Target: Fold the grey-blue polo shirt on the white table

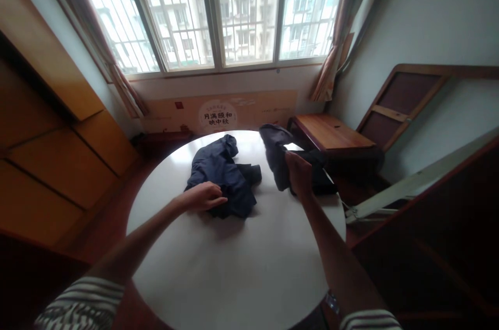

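Note:
A crumpled navy garment [222, 169] lies on the left middle of the round white table [249, 262], a sleeve-like end sticking out to its right. My left hand [203, 196] is closed at the garment's near left edge, with fabric at its curled fingers. Farther right, my right hand [299, 171] grips a dark grey cloth garment [275, 156], whose bulk is lifted and hangs to the left of the fist. Behind that hand, black cloth [324, 180] lies flat at the table's right edge. Whether it joins the held garment is hidden.
Beyond the table, a low wooden table [335, 131] stands at the back right. A printed cardboard panel [253, 109] leans under the barred window. Wooden cabinets [66, 174] line the left, and a dark red board with a pale metal leg [421, 184] slants in from the right.

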The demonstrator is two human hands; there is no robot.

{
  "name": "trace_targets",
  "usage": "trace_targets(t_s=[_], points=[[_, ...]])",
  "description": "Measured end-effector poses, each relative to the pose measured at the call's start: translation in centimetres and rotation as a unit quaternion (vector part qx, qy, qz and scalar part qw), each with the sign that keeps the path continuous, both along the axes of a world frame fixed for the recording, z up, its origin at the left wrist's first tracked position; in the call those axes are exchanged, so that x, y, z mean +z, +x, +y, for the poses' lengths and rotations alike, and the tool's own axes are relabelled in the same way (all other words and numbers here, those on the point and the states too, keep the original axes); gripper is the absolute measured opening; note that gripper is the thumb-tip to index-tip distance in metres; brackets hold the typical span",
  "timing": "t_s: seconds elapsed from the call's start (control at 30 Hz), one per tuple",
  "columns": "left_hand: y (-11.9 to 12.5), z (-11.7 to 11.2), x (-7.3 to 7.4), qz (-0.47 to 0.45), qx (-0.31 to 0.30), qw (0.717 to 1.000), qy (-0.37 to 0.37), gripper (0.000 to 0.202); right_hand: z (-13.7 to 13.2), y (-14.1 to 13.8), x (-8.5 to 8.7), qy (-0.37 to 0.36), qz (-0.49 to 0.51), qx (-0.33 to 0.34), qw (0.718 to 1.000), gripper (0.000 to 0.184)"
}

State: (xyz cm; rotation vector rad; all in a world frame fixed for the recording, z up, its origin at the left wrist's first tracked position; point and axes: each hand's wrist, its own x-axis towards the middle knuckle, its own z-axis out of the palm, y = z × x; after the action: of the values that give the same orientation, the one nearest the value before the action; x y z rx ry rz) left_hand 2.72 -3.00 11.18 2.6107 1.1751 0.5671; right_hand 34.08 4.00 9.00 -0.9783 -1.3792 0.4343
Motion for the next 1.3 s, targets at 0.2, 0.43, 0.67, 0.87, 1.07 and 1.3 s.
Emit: trace_targets(t_s=[0.2, 0.43, 0.67, 0.87, 1.07, 1.3], points=[[0.5, -0.2, 0.5, -0.159, 0.102, 0.979, 0.075, 0.058, -1.5, -2.7, -0.7, -0.15, -0.12, 0.381, 0.904, 0.049], [3.3, 2.0, 0.3, -0.02, 0.135, 0.986, 0.099, 0.04, -0.3, -2.4, -1.9, -0.118, -0.213, 0.19, 0.951, 0.042], [3.0, 3.3, -1.8, 0.061, 0.05, 0.997, 0.003, 0.036, 1.4, 3.5, -1.5, -0.237, -0.341, -0.275, 0.867, 0.048], [-1.2, 4.5, 8.7, -0.195, 0.284, 0.889, 0.301, 0.048, 2.6, 4.9, -3.5, -0.364, -0.361, -0.249, 0.822, 0.051], [0.2, 1.0, 10.3, -0.162, 0.236, 0.889, 0.358, 0.037, 3.0, 4.7, -3.2, -0.315, -0.327, -0.23, 0.861, 0.034], [1.5, -0.4, 0.7, 0.032, 0.063, 0.995, -0.064, 0.025, 1.9, 1.9, -1.8, -0.061, -0.065, -0.014, 0.996, 0.048]])
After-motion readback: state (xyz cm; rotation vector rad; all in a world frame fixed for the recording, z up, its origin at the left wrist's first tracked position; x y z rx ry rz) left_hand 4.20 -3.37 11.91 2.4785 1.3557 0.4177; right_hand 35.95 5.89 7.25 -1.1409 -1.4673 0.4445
